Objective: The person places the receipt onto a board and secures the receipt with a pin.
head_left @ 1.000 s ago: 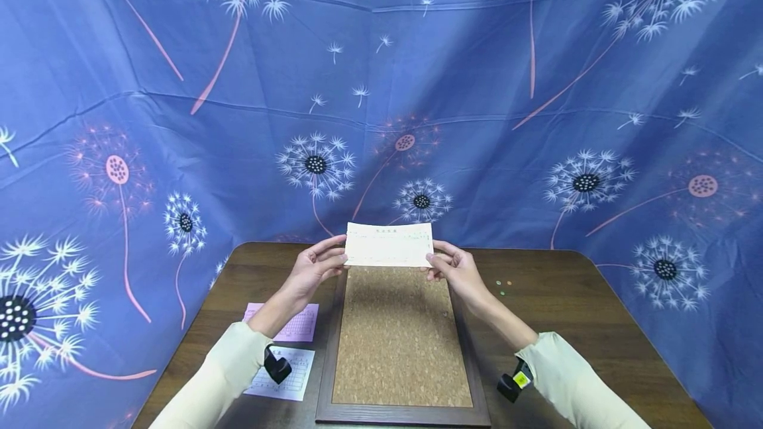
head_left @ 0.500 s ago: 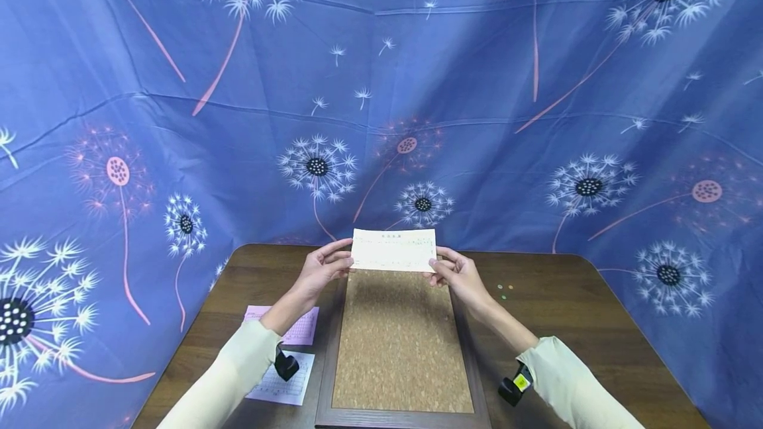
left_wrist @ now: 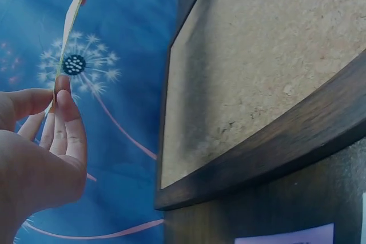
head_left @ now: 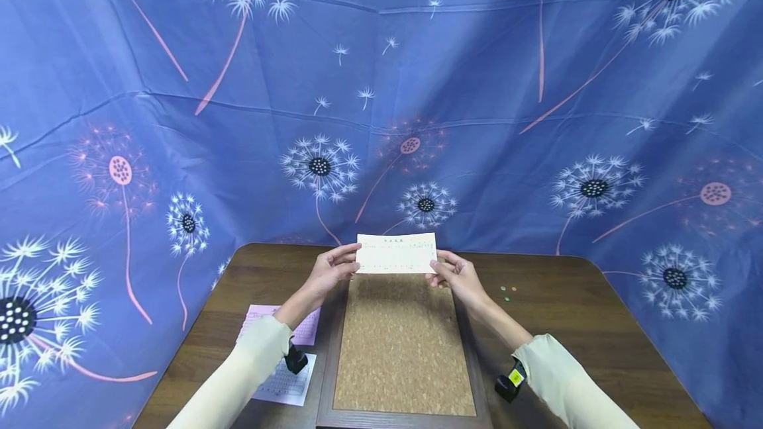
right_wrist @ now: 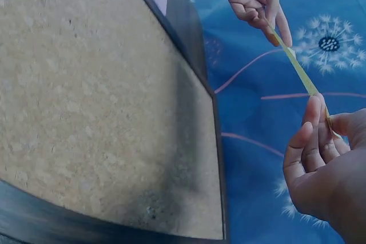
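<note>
Both hands hold a pale printed paper slip [head_left: 396, 255] upright above the far end of a framed cork board [head_left: 405, 349]. At its left edge, my left hand [head_left: 330, 271] pinches it between thumb and fingers. My right hand [head_left: 460, 279] grips the opposite edge the same way. Seen nearly edge-on in the left wrist view, the paper [left_wrist: 68, 24] runs from one hand to the other. A yellowish side of the paper [right_wrist: 300, 72] shows in the right wrist view. Small print lines its front.
Left of the board lie a pink printed sheet [head_left: 308, 328] and a white printed sheet [head_left: 286, 381], partly under the left forearm. Several small coloured discs [head_left: 507, 298] sit on the wooden table [head_left: 572, 323] to the right. A blue dandelion-print cloth [head_left: 381, 85] hangs behind.
Both hands keep hold of the paper slip. It sits slightly lower and further right in the head view, and the left forearm has shifted right over the sheets.
</note>
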`<state>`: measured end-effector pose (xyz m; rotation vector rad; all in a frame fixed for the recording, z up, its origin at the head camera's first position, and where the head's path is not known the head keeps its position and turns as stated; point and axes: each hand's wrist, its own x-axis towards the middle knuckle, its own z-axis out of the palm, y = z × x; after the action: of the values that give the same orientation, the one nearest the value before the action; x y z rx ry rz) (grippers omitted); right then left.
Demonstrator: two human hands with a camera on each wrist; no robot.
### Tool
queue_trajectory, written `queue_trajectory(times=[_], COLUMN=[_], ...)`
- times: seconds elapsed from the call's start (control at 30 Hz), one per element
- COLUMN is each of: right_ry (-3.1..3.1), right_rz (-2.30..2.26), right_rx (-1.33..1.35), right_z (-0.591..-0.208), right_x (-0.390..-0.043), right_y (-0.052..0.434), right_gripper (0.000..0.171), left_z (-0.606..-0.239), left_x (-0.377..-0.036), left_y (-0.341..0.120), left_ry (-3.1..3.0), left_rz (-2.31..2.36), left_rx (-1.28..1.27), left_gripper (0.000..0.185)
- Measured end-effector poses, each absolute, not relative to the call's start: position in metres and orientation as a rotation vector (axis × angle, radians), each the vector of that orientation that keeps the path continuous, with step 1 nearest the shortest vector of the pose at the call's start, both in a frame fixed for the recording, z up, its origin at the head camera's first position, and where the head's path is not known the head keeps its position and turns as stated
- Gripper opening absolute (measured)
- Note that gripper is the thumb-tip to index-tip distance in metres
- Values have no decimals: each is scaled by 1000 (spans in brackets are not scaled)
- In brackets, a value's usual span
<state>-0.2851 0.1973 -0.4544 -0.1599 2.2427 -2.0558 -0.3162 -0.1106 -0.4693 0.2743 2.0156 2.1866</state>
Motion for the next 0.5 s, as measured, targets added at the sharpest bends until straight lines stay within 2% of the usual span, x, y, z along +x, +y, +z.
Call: queue_trajectory(times=[0.5], right_ry=[2276], right_rz=[-1971], right_rx=[20], right_z=[-492], right_x=[-306], right_y=[209], right_gripper=[44], left_z=[-495], left_x=[-332], left_y=[-100], left_ry=[2017], left_rz=[2117], left_rx=[217], left_gripper=[52])
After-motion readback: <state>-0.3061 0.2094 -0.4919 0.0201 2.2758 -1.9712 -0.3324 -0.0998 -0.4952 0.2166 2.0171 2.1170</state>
